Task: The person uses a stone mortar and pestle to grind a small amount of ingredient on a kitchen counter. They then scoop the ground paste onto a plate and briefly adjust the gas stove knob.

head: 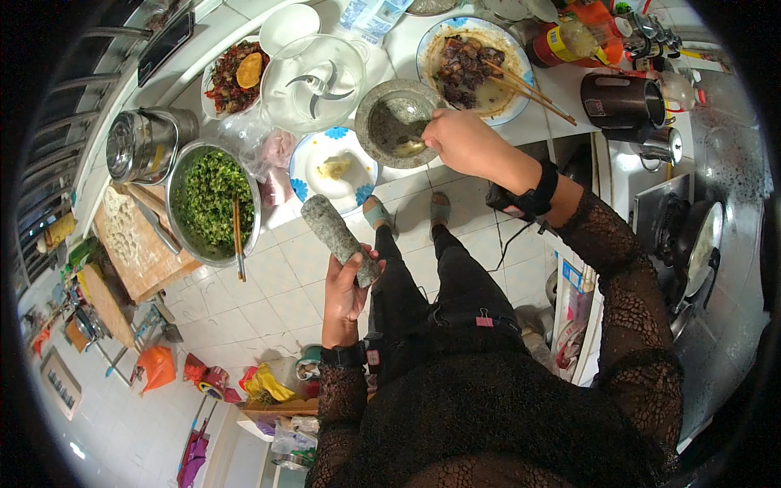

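My left hand (348, 287) is closed around the lower end of a grey stone pestle (334, 235), which tilts over the counter's edge, apart from the mortar. At the right rim of the stone mortar (373, 131), my right hand (467, 143) has its fingers bent around what looks like a spoon (412, 147), its bowl low inside. Most of its handle is hidden by the fingers. A pale yellowish mash sits in the mortar near it. Just left of the mortar, a blue-flowered white plate (305, 161) carries a lump of pale yellow paste (334, 168).
Behind stands a clear chopper bowl (274, 97) with curved blades (320, 88). A plate of dark braised food (467, 61) bears chopsticks (531, 91). Leftward are a steel bowl of chopped greens (213, 195), a knife (155, 227) and a floured board (131, 250). An electric kettle (616, 104) stands right.
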Demonstrator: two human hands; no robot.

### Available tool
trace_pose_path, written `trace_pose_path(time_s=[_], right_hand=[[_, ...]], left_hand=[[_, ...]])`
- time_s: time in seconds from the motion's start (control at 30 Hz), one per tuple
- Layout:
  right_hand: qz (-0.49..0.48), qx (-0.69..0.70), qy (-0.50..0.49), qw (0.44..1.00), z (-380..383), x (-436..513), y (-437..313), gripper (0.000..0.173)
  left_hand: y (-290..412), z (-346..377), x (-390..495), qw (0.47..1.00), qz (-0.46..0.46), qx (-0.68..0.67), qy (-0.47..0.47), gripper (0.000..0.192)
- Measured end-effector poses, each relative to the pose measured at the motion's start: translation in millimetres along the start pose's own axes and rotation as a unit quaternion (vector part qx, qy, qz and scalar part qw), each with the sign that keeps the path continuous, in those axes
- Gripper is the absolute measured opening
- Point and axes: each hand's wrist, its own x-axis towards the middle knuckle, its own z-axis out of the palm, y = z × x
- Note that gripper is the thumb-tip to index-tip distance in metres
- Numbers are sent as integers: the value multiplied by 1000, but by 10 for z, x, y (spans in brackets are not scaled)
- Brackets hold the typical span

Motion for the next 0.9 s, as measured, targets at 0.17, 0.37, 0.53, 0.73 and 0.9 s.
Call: trace_pose_path(time_s=[0.17, 0.37, 0.53, 0.73, 0.9], right_hand=[[101, 195, 5, 976, 46, -21, 48, 17], [201, 448, 36, 871, 111, -108, 124, 24], [294, 622, -5, 725, 54, -218, 165, 25], [320, 687, -11, 652, 40, -265, 137, 23], [293, 708, 17, 643, 9, -286, 52, 24]], left_hand=[[-2, -18, -26, 1000, -4, 0, 2, 30], [-2, -29, -68, 1000, -2, -7, 4, 31], [-1, -39, -87, 1000, 2, -9, 0, 32], [-11, -56, -105, 1000, 2, -3, 0, 32], [-27, -59, -100, 1000, 2, -1, -7, 32]])
